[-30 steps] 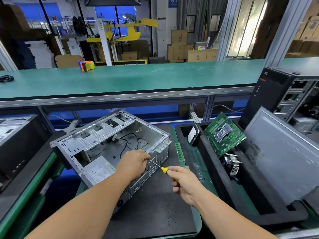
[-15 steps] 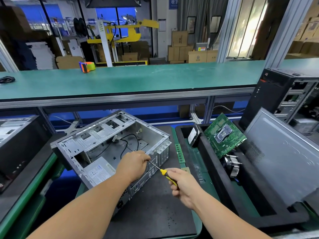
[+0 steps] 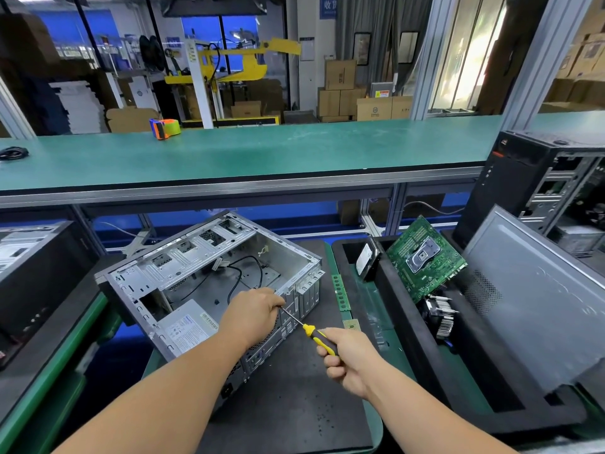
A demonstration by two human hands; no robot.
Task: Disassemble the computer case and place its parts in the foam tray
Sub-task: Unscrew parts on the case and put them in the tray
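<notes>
Right hand (image 3: 347, 358) is wrapped around a yellow screwdriver (image 3: 316, 335), tip at the computer case (image 3: 209, 283) rear edge. Left hand (image 3: 253, 311) curls over that edge, steadying the case on the black mat (image 3: 294, 404). Foam tray (image 3: 458, 371) sits right, motherboard (image 3: 425, 260) leaning inside.

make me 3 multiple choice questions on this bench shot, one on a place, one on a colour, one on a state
1. Where is the motherboard?
A. inside the case
B. propped in the foam tray
C. on the upper shelf

2. What colour is the screwdriver handle?
A. yellow and black
B. red
C. blue

3. What is the right hand doing?
A. resting open
B. gripping the screwdriver
C. lifting the side panel

Answers:
1 B: the board leans in the foam tray, right of the case.
2 A: the screwdriver shows a yellow and black handle.
3 B: the right hand curls round the handle, its tip at the case's rear beside the left hand.
</notes>
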